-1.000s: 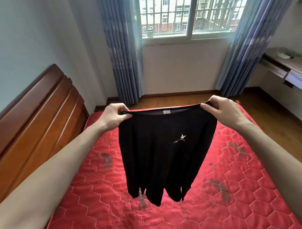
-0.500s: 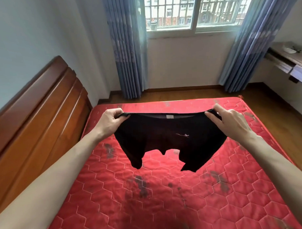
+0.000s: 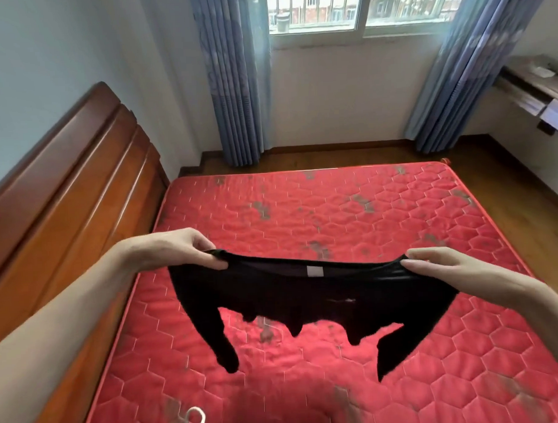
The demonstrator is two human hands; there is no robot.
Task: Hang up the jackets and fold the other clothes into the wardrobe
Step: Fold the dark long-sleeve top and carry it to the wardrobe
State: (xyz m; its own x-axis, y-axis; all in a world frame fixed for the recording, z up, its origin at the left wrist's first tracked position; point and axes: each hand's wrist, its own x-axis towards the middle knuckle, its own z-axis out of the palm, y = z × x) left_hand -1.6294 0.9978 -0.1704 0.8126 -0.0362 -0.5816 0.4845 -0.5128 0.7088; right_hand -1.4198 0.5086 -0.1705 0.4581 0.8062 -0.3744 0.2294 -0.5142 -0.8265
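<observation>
I see left hand point(image 3: 181, 251), right hand point(image 3: 444, 269) pinching black stretchy garment point(image 3: 306, 292) waistband taut above red quilted mattress point(image 3: 334, 215), likely for flat laying.

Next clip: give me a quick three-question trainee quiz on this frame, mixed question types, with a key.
1. True or false: the black garment lies flat on the red mattress.
2. Which hands hold the garment's top edge? A) left hand only B) right hand only C) both
3. Fill in: the white cord lies on the mattress near the ______ edge of the picture.

Key
1. False: it hangs in the air, stretched between the left hand and the right hand, its lower ends dangling above the mattress.
2. C: each hand's fingers pinch one end of the edge.
3. Bottom.
</observation>
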